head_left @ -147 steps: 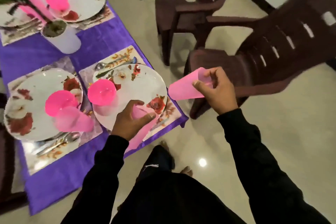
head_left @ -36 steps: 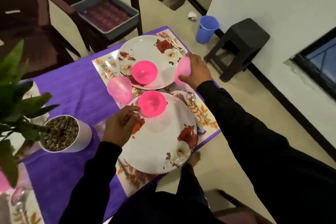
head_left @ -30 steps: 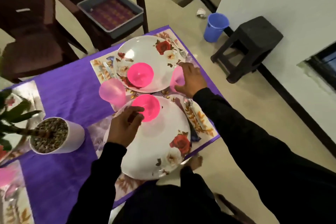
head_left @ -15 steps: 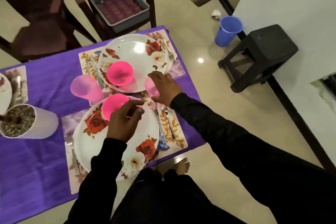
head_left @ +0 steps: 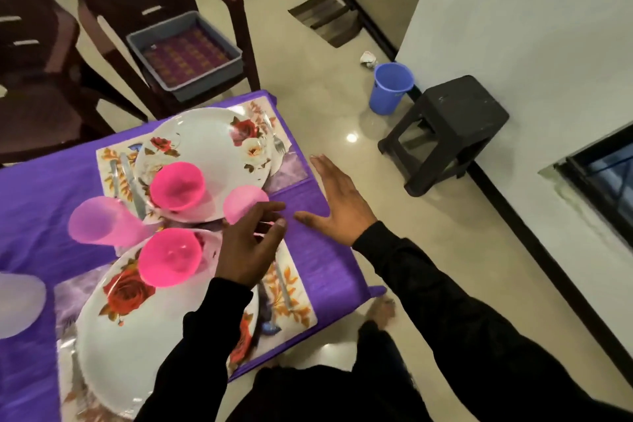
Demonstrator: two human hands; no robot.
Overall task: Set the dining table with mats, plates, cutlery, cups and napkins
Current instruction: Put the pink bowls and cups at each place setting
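Two floral plates lie on patterned mats on the purple tablecloth [head_left: 34,195]: a far plate [head_left: 205,137] and a near plate [head_left: 137,336]. A bright pink bowl [head_left: 176,185] sits on the far plate and another pink bowl [head_left: 169,257] on the near one. One pale pink cup [head_left: 102,221] stands to the left between the plates. A second pale pink cup [head_left: 245,199] stands to the right, and my left hand [head_left: 250,247] curls its fingers and thumb round its lower part. My right hand [head_left: 339,205] hovers spread flat over the table's edge. Cutlery [head_left: 284,284] lies on the mats.
A brown chair behind the table carries a grey tray [head_left: 185,55]. On the floor to the right stand a blue bucket [head_left: 390,86] and a black stool [head_left: 445,127] against the white wall. A white pot [head_left: 17,301] shows blurred at the left edge.
My right hand has let go of the right-hand cup and moved off to the right, fingers spread. My left hand has left the near bowl and reached the cup.
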